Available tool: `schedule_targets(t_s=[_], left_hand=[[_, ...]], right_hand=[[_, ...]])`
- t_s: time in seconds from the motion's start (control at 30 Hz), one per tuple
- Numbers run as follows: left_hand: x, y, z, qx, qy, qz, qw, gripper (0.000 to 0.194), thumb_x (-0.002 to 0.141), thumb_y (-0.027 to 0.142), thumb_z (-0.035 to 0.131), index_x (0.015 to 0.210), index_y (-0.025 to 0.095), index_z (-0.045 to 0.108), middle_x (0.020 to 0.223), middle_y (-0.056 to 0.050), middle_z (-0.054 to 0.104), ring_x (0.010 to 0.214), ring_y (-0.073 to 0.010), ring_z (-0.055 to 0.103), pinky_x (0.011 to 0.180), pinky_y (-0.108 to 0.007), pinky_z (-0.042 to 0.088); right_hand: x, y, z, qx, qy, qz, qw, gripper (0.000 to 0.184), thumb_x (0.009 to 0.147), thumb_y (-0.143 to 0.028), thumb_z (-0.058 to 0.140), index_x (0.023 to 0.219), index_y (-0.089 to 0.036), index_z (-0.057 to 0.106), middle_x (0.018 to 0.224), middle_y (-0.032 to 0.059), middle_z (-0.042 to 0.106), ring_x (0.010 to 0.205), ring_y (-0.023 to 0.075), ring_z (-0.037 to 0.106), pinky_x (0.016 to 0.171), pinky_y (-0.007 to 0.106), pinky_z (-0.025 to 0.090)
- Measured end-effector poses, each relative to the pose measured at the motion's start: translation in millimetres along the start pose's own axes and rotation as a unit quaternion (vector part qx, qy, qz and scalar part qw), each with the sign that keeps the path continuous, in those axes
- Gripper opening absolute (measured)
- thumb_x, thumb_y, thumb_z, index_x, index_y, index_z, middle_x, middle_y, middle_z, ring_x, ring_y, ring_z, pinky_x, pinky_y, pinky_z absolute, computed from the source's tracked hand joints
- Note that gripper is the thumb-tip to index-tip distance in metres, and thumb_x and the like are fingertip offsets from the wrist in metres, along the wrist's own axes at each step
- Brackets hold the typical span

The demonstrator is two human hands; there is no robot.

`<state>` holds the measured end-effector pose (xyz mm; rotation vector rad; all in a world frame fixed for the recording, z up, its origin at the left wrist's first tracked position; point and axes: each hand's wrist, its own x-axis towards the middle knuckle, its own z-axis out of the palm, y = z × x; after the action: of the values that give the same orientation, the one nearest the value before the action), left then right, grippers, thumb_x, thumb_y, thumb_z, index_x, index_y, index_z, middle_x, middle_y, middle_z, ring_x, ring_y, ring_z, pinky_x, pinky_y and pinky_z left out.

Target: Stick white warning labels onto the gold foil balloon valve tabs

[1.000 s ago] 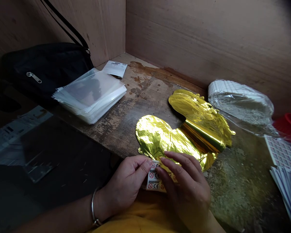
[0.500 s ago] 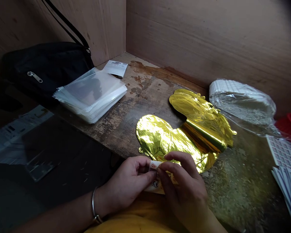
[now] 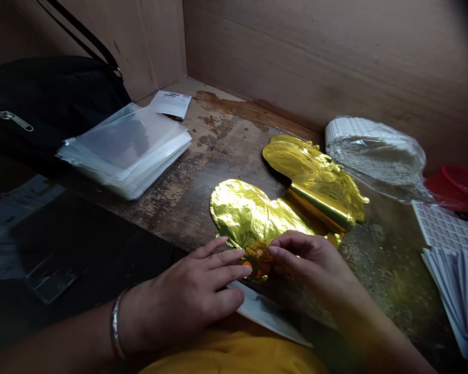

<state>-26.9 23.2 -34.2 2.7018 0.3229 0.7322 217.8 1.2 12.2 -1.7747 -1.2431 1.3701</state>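
A flat gold foil balloon (image 3: 253,218) lies on the worn wooden table (image 3: 218,150), partly overlapping a pile of more gold foil (image 3: 315,176) behind it. My left hand (image 3: 191,296) lies flat with fingers stretched, its fingertips touching the balloon's near edge. It rests over a white sticker sheet (image 3: 265,311) at the table's front edge. My right hand (image 3: 315,265) is curled, its fingertips pinched on the balloon's near edge, where small red marks show. A bracelet (image 3: 117,322) is on my left wrist.
A stack of clear plastic sleeves (image 3: 128,148) and a black bag (image 3: 42,104) are at the left, with a white label (image 3: 171,104) behind. At the right are a plastic-wrapped white bundle (image 3: 374,150), a red container (image 3: 460,184), sticker sheets (image 3: 444,228) and white cards (image 3: 460,291). Wooden walls enclose the back.
Both hands were holding the sticker sheet and peeling at it. Now the sheet lies under my flattened left hand, and my right fingers have moved onto the balloon's edge. The view shifted slightly.
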Motion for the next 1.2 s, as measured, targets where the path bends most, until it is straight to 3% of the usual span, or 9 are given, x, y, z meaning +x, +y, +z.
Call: schedule_targets(t_s=[0.13,0.27,0.63,1.2], left_hand=[[-5.6,-7.6,15.7,0.013,-0.03,-0.003,0.999,0.012,0.095,0.015,0.052,0.094,0.019,0.063,0.135,-0.006,0.059,0.134,-0.0253,0.045,0.121,-0.052,0.01],[-9.6,-9.4,21.0,-0.009,-0.019,0.0,1.0,0.013,0.095,0.014,0.051,0.097,0.018,0.063,0.133,-0.006,0.061,0.131,-0.0228,0.05,0.121,-0.05,0.012],[-8.5,-9.5,22.6,-0.029,-0.012,-0.016,0.999,0.016,0.095,0.012,0.049,0.096,0.017,0.064,0.13,-0.005,0.063,0.13,-0.0201,0.051,0.122,-0.046,0.013],[-9.4,-10.2,24.4,-0.049,-0.011,-0.029,0.998,0.017,0.094,0.012,0.048,0.098,0.017,0.064,0.13,-0.006,0.064,0.129,-0.0208,0.051,0.122,-0.047,0.014]], right_hand=[[-0.2,7.9,14.8,0.057,-0.016,0.023,0.998,0.028,0.08,-0.043,0.069,0.078,-0.015,0.067,0.067,0.0025,0.064,0.06,0.0142,0.057,0.057,0.027,0.045],[2.3,15.4,19.7,0.057,0.002,0.027,0.998,0.029,0.08,-0.043,0.069,0.077,-0.014,0.068,0.066,0.0025,0.064,0.059,0.0136,0.056,0.057,0.027,0.046],[2.2,22.2,26.7,0.045,0.036,0.041,0.998,0.031,0.08,-0.046,0.068,0.079,-0.014,0.071,0.065,0.0039,0.066,0.058,0.0159,0.058,0.055,0.028,0.047],[4.4,7.3,36.8,0.082,0.047,0.065,0.993,0.026,0.074,-0.04,0.072,0.071,-0.014,0.07,0.058,0.0028,0.066,0.05,0.013,0.055,0.048,0.024,0.042]])
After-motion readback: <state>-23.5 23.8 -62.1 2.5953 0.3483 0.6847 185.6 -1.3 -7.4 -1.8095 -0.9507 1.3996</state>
